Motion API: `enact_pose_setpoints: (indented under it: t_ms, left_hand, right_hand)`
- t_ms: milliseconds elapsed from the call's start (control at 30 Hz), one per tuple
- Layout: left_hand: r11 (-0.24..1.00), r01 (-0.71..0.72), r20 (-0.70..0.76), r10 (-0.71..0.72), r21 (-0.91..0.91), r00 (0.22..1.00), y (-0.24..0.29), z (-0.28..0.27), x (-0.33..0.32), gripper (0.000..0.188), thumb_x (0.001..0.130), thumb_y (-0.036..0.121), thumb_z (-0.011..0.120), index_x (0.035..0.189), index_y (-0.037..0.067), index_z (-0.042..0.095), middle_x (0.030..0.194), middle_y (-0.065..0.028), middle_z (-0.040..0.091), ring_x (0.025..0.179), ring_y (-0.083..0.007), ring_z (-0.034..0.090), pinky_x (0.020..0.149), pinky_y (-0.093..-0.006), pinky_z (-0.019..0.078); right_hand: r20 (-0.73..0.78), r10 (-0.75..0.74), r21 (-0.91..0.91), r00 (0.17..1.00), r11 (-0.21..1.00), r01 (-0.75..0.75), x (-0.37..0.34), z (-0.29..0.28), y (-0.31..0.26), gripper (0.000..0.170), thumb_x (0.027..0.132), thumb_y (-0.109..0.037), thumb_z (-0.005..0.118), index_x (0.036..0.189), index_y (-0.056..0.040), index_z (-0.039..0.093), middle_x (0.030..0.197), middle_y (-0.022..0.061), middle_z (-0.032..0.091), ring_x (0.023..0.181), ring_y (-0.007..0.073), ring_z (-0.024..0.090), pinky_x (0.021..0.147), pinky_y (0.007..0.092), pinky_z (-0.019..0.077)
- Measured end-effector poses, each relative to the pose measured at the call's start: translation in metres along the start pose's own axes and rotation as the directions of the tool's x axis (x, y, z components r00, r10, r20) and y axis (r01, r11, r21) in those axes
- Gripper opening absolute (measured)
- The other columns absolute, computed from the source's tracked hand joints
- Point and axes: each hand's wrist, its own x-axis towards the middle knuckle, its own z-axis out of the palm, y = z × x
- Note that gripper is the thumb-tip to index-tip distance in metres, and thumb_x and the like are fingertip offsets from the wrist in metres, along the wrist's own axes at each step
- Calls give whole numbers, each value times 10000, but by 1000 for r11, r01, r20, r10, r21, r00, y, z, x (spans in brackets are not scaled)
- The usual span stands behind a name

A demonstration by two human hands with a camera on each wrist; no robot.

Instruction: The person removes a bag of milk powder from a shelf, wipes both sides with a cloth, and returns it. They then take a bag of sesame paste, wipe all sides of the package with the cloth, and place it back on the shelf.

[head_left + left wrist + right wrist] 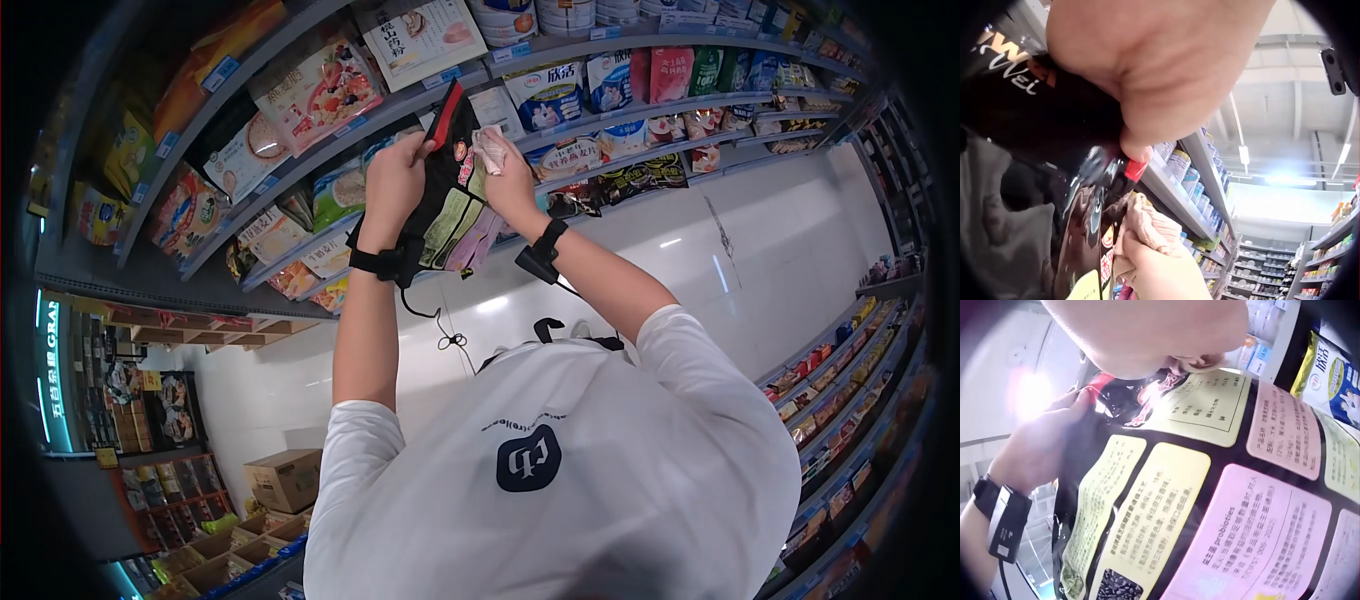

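Note:
A black food pouch (462, 205) with a red top edge hangs before the shelves. Its back, with pale green, yellow and pink text panels (1222, 531), faces the right wrist camera. My left hand (396, 190) grips it near the red top edge, thumb on the near side. The right hand (512, 188) holds a crumpled pale pink cloth (490, 150) against the pouch's upper part. Seen from the left wrist, the cloth (1150, 225) bunches over the right hand's fingers, beside the pouch's glossy side fold.
Curved shelves with bagged cereals (320, 95), milk powder bags (545, 95) and cans stand directly ahead. More stocked shelves (850, 400) run along the right. A cardboard box (284, 478) sits on the floor at lower left, near wooden bins (215, 560).

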Motion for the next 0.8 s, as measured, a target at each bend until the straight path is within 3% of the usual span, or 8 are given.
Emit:
enact_pose_setpoints:
  t_ms: [100,167,200,267,367,533,767,800]
  left_hand:
    - [1000,12,32,-12,11,999,-3,4,-7,158,951,187,618,1011,50,666,828,-237,617,812,-455,589,647,-447,467]
    - [1000,-7,43,5,26,999,-1,4,-8,161,949,191,619,984,39,659,820,-237,613,804,-457,585,641,-451,462]
    - [998,-53,39,52,25,998,0,2,-11,161,942,188,623,954,28,643,803,-238,601,791,-461,572,633,-453,452]
    - [995,-83,5,83,48,997,-4,-8,-11,168,935,184,628,924,17,627,786,-239,589,778,-464,559,625,-456,442]
    - [983,-174,35,172,50,984,-15,-27,-8,153,917,153,640,912,3,607,750,-235,564,759,-464,536,623,-460,428]
    - [979,-201,-81,202,26,976,-19,-39,-2,168,912,133,650,885,-24,598,711,-223,554,731,-443,543,618,-444,420]
    - [971,80,-161,-44,227,986,-53,-40,-15,198,925,265,664,940,69,688,757,-106,666,837,-317,638,891,-418,416]
    - [979,107,-315,-49,171,948,-51,-37,-20,256,900,305,696,1009,73,680,848,-101,686,916,-307,629,916,-419,407]
  right_hand:
    - [7,145,18,989,989,-145,-20,9,35,396,898,-55,583,1293,-76,595,1315,180,600,1183,394,572,995,418,452]
    - [248,427,-83,869,904,-420,-19,9,53,360,923,-96,608,1281,-58,595,1266,137,646,1118,315,634,950,387,482]
    - [251,424,-83,870,905,-417,-14,5,50,360,923,-96,608,1281,-58,595,1266,137,646,1118,315,634,950,387,482]
    - [244,332,447,911,795,-410,6,-2,33,359,938,-139,648,1274,-26,592,1197,81,673,1072,201,647,921,318,492]
    - [363,114,590,925,740,-322,34,-19,18,464,926,-129,694,1347,-33,525,1218,51,633,1109,135,600,940,281,478]
    - [483,79,401,872,865,-300,46,-19,11,493,842,-91,785,1257,-49,521,1155,33,636,1051,128,601,900,295,494]
    - [210,-5,370,978,926,-75,25,2,-22,495,781,-66,820,1173,-48,518,1109,60,648,997,155,629,874,301,502]
    - [151,8,338,988,939,-59,26,3,-27,490,782,-59,814,1172,-43,517,1112,67,648,997,160,634,864,304,510]
